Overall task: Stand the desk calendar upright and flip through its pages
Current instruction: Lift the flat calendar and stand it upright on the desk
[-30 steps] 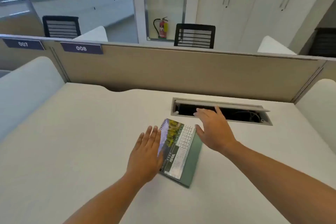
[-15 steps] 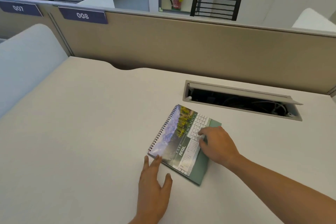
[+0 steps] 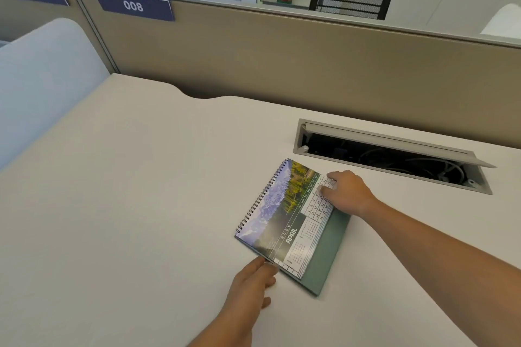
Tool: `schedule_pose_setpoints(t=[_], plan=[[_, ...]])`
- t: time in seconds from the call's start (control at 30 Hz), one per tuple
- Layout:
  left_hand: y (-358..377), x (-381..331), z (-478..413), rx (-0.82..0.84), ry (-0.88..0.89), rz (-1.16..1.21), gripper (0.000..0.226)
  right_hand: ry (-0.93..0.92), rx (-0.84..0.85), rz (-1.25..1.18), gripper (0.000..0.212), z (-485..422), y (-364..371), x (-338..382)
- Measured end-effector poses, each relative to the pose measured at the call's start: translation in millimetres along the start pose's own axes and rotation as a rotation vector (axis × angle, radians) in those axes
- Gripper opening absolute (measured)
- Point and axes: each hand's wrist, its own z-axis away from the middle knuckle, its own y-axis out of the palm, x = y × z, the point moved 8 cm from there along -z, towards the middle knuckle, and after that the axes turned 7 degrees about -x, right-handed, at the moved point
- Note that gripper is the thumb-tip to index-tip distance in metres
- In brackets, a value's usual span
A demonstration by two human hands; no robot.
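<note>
Where the white counter (image 3: 141, 205) meets the beige partition (image 3: 282, 65), a cable tray (image 3: 392, 155) is sunk into the surface with its lid tilted up, and dark cables lie loosely inside it. Just in front of that tray the desk calendar (image 3: 290, 222) lies flat, not yet standing, its spiral binding toward the left and its top page showing a mountain picture and the word APRIL, with the green backing board sticking out along the right edge. The right hand (image 3: 346, 193) rests on the far corner of the date grid, fingers curled loosely and pressing down on the page. The left hand (image 3: 251, 284) touches the near corner, fingertips pinched at the edge of the pages.
</note>
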Motion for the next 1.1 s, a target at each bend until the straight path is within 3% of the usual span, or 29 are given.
schedule_pose_setpoints(t=[0.17, 0.33, 0.5, 0.73, 0.87, 0.97, 1.1], plan=[[2, -3, 9, 0.092, -0.034, 0.006, 0.031, 0.029, -0.019, -0.113, 0.052, -1, -4, -3], [3, -14, 16, 0.184, -0.048, 0.098, 0.046, 0.106, -0.082, -0.248, 0.049, 5, -21, 4], [-14, -58, 21, 0.157, 0.154, 0.160, 0.040, 0.044, -0.167, -0.485, 0.046, 11, -52, 43], [-52, -142, 4, 0.027, 0.503, 0.124, 0.070, -0.018, -0.122, -0.736, 0.064, -4, -67, 90], [-63, -180, -21, -0.030, 0.600, 0.064, 0.050, -0.052, 0.087, -0.910, 0.066, -22, -58, 112], [-63, -198, -39, -0.035, 0.660, 0.027, 0.041, -0.077, 0.113, -0.972, 0.056, -33, -53, 119], [-59, -210, -56, -0.065, 0.719, 0.018, 0.047, -0.012, 0.088, -1.083, 0.065, -46, -41, 118]])
